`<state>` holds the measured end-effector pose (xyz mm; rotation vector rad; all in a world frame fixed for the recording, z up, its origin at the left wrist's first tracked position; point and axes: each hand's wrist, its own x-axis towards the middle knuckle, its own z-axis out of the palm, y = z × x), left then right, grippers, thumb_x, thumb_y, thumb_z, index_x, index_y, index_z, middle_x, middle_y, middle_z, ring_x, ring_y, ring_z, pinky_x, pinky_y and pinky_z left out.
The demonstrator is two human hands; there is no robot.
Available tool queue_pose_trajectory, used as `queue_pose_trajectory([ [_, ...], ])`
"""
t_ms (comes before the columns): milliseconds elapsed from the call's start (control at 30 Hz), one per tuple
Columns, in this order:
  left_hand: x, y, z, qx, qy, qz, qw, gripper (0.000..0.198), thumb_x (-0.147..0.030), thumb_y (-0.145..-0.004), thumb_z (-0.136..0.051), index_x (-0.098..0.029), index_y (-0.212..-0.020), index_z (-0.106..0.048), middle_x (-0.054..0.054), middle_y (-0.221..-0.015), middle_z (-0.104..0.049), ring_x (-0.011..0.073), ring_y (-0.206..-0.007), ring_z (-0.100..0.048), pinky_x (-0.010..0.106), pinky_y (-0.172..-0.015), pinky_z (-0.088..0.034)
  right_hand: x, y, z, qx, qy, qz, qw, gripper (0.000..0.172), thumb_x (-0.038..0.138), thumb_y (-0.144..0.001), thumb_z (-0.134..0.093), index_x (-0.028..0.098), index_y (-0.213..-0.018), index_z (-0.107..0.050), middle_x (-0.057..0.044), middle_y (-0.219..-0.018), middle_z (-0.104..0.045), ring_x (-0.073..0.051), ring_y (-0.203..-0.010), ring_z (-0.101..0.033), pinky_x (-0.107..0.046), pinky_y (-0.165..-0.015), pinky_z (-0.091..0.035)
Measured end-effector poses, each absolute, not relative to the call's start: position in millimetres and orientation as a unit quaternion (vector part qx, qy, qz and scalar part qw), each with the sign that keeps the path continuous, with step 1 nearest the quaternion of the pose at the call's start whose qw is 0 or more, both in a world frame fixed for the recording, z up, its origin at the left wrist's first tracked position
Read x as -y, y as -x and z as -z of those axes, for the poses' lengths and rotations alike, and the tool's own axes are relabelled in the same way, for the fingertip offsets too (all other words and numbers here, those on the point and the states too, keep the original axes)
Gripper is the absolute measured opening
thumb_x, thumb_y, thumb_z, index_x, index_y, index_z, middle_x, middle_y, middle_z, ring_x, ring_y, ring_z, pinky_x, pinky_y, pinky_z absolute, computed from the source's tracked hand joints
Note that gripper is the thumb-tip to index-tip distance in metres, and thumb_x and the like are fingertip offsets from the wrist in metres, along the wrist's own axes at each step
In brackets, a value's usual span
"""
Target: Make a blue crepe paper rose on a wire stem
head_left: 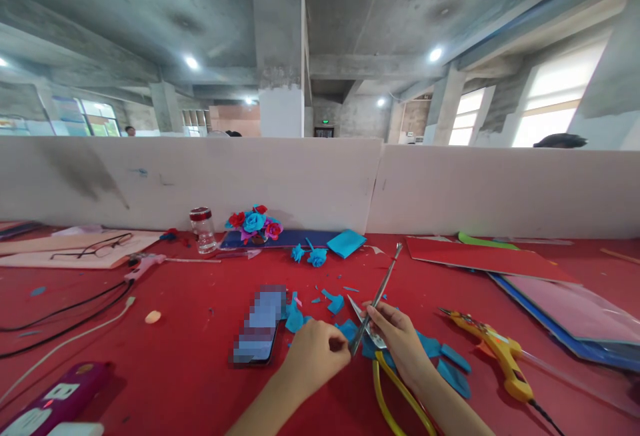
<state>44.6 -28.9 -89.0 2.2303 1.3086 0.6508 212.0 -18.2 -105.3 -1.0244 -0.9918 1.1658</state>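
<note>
My right hand point(400, 339) is closed around a thin greyish bundle of wires point(385, 281), which slants up and away, its pale tips at the top. At the lower end of the bundle, my left hand point(317, 356) has its fingers pinched together. Under my right hand lie yellow-handled scissors point(383, 389), their blades partly covered. Blue paper scraps point(453, 369) are spread around and beneath both hands. Farther back are two blue paper flowers point(317, 257) and a folded blue paper sheet point(346, 243).
A phone point(260, 326) lies left of my left hand. At right are a yellow glue gun point(493, 349) and stacked coloured sheets point(565, 306). A bouquet point(254, 224), a glass jar point(203, 231), a pink glue gun point(145, 266) and a purple device point(60, 399) stand or lie leftward. A white partition point(280, 179) bounds the back.
</note>
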Motion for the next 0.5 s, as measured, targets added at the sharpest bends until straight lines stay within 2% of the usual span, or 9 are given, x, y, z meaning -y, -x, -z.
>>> queue_pose_trajectory([
  [167, 31, -49, 91, -0.45, -0.799, -0.279, 0.286, 0.028, -0.033, -0.075, -0.047, -0.016, -0.086, -0.065, 0.004, -0.073, -0.067, 0.0153, -0.063, -0.056, 0.021, -0.053, -0.033, 18, -207, 111, 0.428, 0.434, -0.521, 0.598, 0.032, 0.042, -0.057, -0.072, 0.014, -0.071, -0.066, -0.002, -0.063, -0.061, -0.01, -0.053, -0.05, -0.022, -0.055, -0.042],
  [333, 29, -43, 84, -0.488, -0.82, -0.207, 0.217, 0.03, -0.028, -0.082, -0.038, -0.017, -0.072, -0.064, 0.006, -0.067, -0.066, 0.0169, -0.063, -0.059, 0.022, -0.055, -0.035, 19, -200, 110, 0.519, 0.415, -0.516, 0.541, 0.034, 0.044, -0.067, -0.063, 0.016, -0.085, -0.067, -0.003, -0.072, -0.064, -0.013, -0.064, -0.056, -0.026, -0.065, -0.045],
  [433, 10, -29, 68, -0.56, -0.808, -0.15, 0.102, 0.028, -0.025, -0.082, -0.037, -0.019, -0.078, -0.064, 0.008, -0.073, -0.067, 0.0196, -0.071, -0.062, 0.024, -0.057, -0.037, 7, -215, 99, 0.68, 0.493, -0.365, 0.401, 0.034, 0.042, -0.077, -0.049, 0.014, -0.088, -0.066, -0.004, -0.071, -0.065, -0.016, -0.066, -0.059, -0.026, -0.061, -0.045],
  [500, -12, -16, 56, -0.602, -0.793, -0.086, 0.035, 0.026, -0.025, -0.082, -0.039, -0.021, -0.082, -0.064, 0.008, -0.078, -0.067, 0.0209, -0.077, -0.062, 0.026, -0.061, -0.038, -9, -235, 89, 0.747, 0.605, -0.148, 0.234, 0.033, 0.033, -0.085, -0.038, 0.015, -0.084, -0.066, -0.004, -0.073, -0.066, -0.017, -0.07, -0.06, -0.025, -0.061, -0.044],
])
